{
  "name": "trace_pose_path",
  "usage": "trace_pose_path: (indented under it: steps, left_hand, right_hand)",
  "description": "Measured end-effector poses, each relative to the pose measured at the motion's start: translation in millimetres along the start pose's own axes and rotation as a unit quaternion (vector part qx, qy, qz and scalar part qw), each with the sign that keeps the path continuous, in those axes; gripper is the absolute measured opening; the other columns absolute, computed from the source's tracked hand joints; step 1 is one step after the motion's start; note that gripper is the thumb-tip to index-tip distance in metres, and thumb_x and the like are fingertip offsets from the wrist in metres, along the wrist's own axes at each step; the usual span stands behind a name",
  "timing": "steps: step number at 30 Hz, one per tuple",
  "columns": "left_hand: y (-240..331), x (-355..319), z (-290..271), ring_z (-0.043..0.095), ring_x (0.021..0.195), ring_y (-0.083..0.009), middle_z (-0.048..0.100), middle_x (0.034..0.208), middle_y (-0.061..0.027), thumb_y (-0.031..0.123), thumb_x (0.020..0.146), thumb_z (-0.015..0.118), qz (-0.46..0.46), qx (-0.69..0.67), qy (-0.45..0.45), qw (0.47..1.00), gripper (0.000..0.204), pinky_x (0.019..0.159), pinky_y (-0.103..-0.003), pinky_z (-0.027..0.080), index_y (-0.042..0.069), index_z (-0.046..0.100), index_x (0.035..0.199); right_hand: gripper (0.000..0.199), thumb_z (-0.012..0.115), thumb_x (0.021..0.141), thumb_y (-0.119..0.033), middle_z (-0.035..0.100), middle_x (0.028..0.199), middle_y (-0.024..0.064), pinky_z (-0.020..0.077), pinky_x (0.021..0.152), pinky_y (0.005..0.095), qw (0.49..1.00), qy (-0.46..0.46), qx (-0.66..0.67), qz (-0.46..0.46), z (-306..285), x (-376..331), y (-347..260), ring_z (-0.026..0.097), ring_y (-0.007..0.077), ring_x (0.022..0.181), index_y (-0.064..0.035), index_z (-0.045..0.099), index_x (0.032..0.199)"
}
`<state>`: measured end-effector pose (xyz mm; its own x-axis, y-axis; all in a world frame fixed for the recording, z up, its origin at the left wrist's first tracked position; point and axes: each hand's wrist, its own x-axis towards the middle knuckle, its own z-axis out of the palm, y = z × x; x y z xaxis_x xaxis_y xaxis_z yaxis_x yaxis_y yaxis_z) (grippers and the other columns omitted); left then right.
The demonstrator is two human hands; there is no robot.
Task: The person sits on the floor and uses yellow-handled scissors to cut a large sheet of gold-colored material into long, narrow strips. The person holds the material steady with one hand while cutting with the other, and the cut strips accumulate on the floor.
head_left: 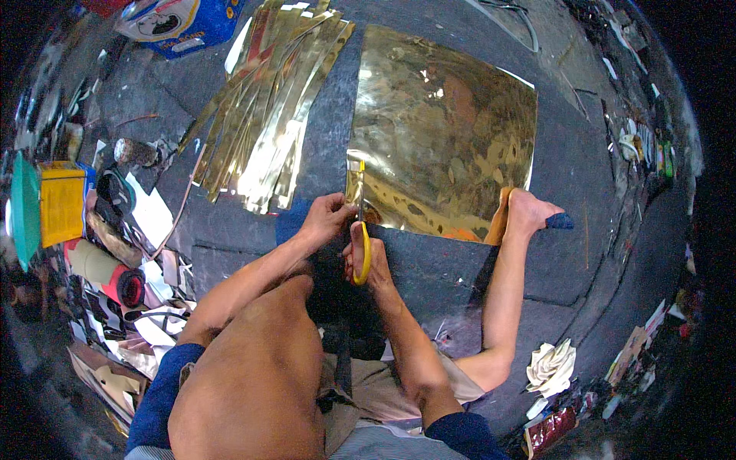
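A large shiny gold foil sheet lies flat on the dark stone floor. My right hand grips yellow-handled scissors, their blades cutting up into the sheet's near left edge. My left hand pinches the narrow strip of foil just left of the blades. A bare foot rests on the sheet's near right corner, holding it down. A pile of cut gold strips lies to the left of the sheet.
Clutter lines the left side: a yellow box, a green lid, a red-ended roll, paper scraps. A blue and white bag lies at the top left. Crumpled white paper sits at the lower right.
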<state>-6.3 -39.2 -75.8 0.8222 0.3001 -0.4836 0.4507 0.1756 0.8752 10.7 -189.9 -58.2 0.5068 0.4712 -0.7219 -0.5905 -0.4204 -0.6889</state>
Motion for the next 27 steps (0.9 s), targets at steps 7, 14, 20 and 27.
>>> trace_pose_path:
  steps: [7, 14, 20, 27]
  left_hand:
    - [21, -7, -1, 0.050, 0.059, -0.0065, 0.059, 0.070, 0.0003, 0.018, 0.094, 0.057, -0.011, 0.023, -0.016, 1.000, 0.018, 0.051, -0.025, 0.041, 0.002, 0.061, 0.086]
    - [40, -19, -3, 0.050, 0.056, -0.0064, 0.058, 0.067, 0.0001, 0.018, 0.094, 0.056, -0.031, -0.015, -0.023, 0.999, 0.018, 0.048, -0.025, 0.038, 0.002, 0.060, 0.086]
    - [66, -22, -3, 0.045, 0.054, -0.0052, 0.052, 0.064, 0.0028, 0.019, 0.093, 0.058, -0.049, 0.032, -0.027, 0.998, 0.017, 0.047, -0.024, 0.035, 0.003, 0.061, 0.090]
    - [77, -37, -13, 0.045, 0.055, -0.0042, 0.051, 0.066, 0.0041, 0.018, 0.094, 0.057, -0.032, 0.006, -0.036, 0.999, 0.016, 0.047, -0.023, 0.036, 0.004, 0.060, 0.088]
  right_hand:
    - [0.087, 0.030, 0.083, -0.081, 0.050, 0.051, 0.0074, 0.0414, 0.045, 0.0324, 0.980, 0.057, -0.129, -0.141, -6, 25, -32, 0.053, 0.0172, 0.047, 0.0004, 0.055, 0.065]
    - [0.064, 0.039, 0.091, -0.060, 0.055, 0.061, 0.0145, 0.0438, 0.056, 0.0419, 0.959, 0.079, -0.201, -0.185, -10, 66, -73, 0.055, 0.0250, 0.059, 0.0013, 0.057, 0.092]
    - [0.040, 0.041, 0.096, -0.038, 0.058, 0.068, 0.0232, 0.0434, 0.054, 0.0474, 0.845, 0.131, -0.332, -0.397, -22, 127, -65, 0.059, 0.0406, 0.060, -0.0032, 0.053, 0.111]
    - [0.073, 0.032, 0.092, -0.065, 0.055, 0.064, 0.0251, 0.0399, 0.062, 0.0484, 0.953, 0.094, -0.216, -0.189, -17, 138, -162, 0.052, 0.0306, 0.060, 0.0003, 0.064, 0.100]
